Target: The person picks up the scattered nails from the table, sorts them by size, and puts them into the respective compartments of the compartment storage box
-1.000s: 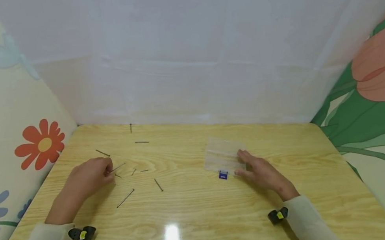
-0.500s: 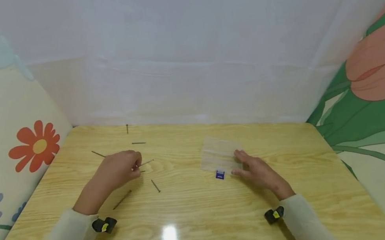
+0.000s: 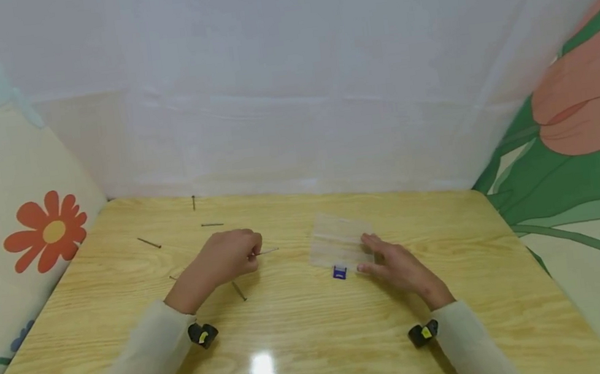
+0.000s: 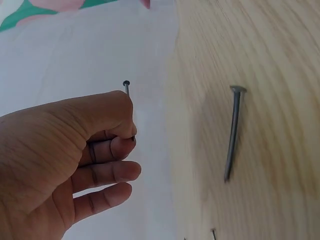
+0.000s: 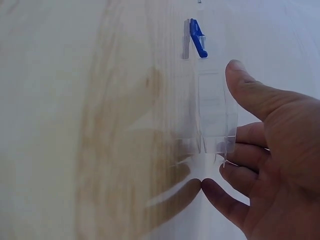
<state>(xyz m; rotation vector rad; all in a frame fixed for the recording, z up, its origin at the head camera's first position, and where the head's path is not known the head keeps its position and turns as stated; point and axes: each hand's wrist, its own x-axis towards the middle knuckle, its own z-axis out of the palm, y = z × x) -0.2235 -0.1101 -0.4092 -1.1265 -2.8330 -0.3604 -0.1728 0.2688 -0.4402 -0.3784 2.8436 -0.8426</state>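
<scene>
A nail (image 3: 268,251) is pinched between the thumb and index finger of my left hand (image 3: 224,257), its head end pointing right, above the table. In the left wrist view the nail's head (image 4: 126,83) sticks out past the fingers. My right hand (image 3: 400,265) rests at the right side of a clear plastic box (image 3: 339,241), thumb and fingers spread and only slightly bent. On the box's near edge is a blue latch (image 3: 340,272). The right wrist view shows the transparent box (image 5: 212,110) beside the fingers; whether it holds anything I cannot tell.
Several loose nails lie on the left of the wooden table (image 3: 318,345), among them a nail (image 3: 149,242) at far left, a nail (image 3: 212,224) farther back and a nail (image 3: 239,291) below my left hand. A white sheet (image 3: 278,91) hangs behind the table.
My left hand has moved right across the table with the nail, toward the box. The right hand has stayed at the box. The head view has shifted slightly.
</scene>
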